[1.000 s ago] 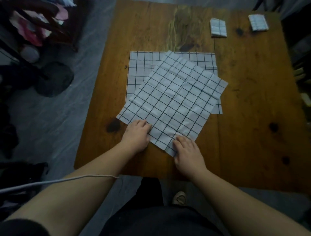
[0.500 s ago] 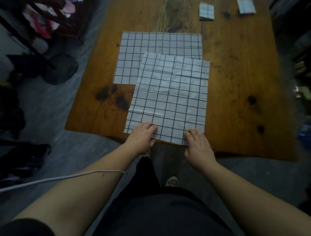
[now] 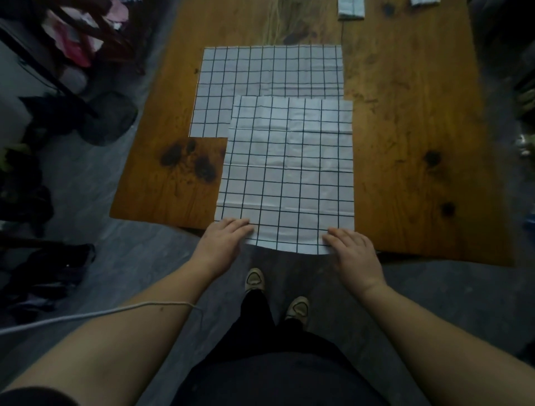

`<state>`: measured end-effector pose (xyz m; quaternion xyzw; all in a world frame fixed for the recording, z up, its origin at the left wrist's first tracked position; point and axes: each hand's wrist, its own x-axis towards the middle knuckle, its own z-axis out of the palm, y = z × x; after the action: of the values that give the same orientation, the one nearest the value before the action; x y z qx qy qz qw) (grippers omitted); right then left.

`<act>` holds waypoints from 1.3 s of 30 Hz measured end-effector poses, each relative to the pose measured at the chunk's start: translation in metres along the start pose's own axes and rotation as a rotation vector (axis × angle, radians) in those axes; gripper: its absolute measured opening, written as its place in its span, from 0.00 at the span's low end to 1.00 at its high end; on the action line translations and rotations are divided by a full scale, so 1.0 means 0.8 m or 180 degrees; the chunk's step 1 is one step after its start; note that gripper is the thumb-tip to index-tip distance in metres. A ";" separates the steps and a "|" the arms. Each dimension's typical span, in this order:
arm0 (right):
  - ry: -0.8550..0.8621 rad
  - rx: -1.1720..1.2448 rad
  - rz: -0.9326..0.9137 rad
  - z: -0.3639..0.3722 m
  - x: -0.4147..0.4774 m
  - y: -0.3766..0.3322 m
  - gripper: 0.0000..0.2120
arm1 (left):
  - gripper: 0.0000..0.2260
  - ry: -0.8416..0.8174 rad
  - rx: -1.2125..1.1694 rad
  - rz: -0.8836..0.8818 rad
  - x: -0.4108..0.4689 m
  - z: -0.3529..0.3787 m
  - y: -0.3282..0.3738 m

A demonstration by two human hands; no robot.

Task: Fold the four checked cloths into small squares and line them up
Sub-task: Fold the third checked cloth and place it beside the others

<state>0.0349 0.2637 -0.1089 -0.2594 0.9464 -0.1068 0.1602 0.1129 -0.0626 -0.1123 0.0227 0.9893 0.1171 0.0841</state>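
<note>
Two checked cloths lie open on the wooden table [image 3: 405, 145]. The far cloth [image 3: 260, 75] is flat and squared to the table. The near cloth [image 3: 289, 174] overlaps its near right part, and its near edge hangs a little over the table's front edge. My left hand [image 3: 224, 242] holds the near left corner, fingers lying on top. My right hand [image 3: 351, 250] holds the near right corner the same way; both thumbs are hidden. Two small folded cloths sit at the far edge, one at the middle [image 3: 351, 10] and one further right [image 3: 424, 2], both cut off by the frame.
Dark burn-like stains [image 3: 189, 162] mark the bare wood left of the near cloth. The right half of the table is bare wood with dark knots [image 3: 431, 158]. Chairs and clothes [image 3: 84, 37] crowd the floor at left. My feet [image 3: 275, 292] stand below the front edge.
The near cloth was turned from skewed to square with the table and drawn toward me, so its near edge now overhangs the front edge. Both hands came back with it.
</note>
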 end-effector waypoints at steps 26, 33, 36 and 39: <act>0.1261 0.0475 0.0515 -0.211 0.164 -0.026 0.09 | 0.11 0.0826 -0.0894 -0.0531 0.168 -0.194 -0.030; 0.1019 0.0335 0.0935 -0.227 0.293 -0.006 0.10 | 0.12 0.0476 -0.0899 -0.0572 0.307 -0.215 -0.083; 0.0806 0.0367 0.1186 -0.221 0.340 0.007 0.10 | 0.10 0.0169 -0.0814 -0.0572 0.362 -0.207 -0.100; 0.0657 0.0350 0.1389 -0.211 0.379 0.023 0.10 | 0.11 -0.0100 -0.0660 -0.0542 0.407 -0.192 -0.115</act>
<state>-0.2805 0.1399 -0.0331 -0.0275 0.9841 -0.1469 0.0957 -0.2361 -0.1662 -0.0394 -0.0684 0.9688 0.2107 0.1111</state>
